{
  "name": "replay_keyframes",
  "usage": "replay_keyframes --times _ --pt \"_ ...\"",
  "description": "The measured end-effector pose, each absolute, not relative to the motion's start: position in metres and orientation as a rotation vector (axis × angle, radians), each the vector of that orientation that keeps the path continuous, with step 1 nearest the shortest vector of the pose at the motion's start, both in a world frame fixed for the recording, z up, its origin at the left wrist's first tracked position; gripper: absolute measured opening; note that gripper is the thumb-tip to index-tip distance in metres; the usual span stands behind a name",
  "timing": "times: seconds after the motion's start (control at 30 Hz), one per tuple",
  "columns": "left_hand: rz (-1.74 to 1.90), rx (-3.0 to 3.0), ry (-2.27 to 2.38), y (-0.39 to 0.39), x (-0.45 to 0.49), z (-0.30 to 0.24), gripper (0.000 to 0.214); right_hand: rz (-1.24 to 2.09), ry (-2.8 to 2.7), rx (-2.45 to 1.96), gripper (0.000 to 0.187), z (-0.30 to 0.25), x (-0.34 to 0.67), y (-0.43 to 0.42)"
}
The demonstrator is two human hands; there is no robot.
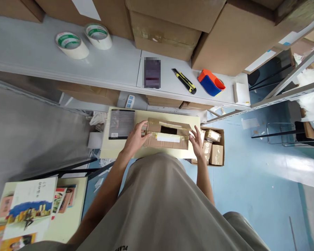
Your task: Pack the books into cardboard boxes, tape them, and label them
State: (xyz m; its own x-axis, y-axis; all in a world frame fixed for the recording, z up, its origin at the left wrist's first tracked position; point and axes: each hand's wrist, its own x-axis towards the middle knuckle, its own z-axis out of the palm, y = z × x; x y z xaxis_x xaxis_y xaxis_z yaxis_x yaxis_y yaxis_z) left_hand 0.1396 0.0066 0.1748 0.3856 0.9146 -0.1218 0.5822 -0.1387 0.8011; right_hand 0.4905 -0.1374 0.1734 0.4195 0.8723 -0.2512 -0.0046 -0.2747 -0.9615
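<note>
Small brown cardboard box (170,142), lying flat on pale yellow table (115,150), top flaps partly open over dark gap, white label and clear tape across near side

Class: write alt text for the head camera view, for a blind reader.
Seen from above, a person's left hand and right hand rest on the two ends of a small cardboard box on a pale table beside a dark book. On the grey shelf beyond lie two tape rolls, a utility knife and a tape dispenser.
</note>
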Motion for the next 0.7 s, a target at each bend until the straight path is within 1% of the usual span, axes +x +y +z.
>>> replay_keyframes --times 0.07,0.13,0.2,0.27,0.4,0.7 --pt "0.535 1.88 1.273 0.007 0.138 0.173 0.045 1.028 -0.813 -1.605 0.081 0.174 0.491 -0.135" --pt "0.561 1.918 1.233 0.006 0.136 0.171 0.031 1.021 -0.857 -1.579 0.064 0.173 0.491 -0.131" --pt "0.596 1.918 1.217 0.006 0.136 0.17 0.028 1.002 -0.884 -1.581 0.051 0.168 0.491 -0.127" --pt "0.615 1.902 1.223 0.005 0.136 0.168 0.028 0.976 -0.877 -1.604 0.045 0.163 0.49 -0.124" --pt "0.608 1.864 1.259 0.005 0.138 0.163 0.03 0.943 -0.835 -1.638 0.046 0.151 0.489 -0.123" --pt "0.681 1.762 1.357 -0.003 0.143 0.162 0.043 0.952 -0.78 -1.654 0.055 0.141 0.487 -0.125"
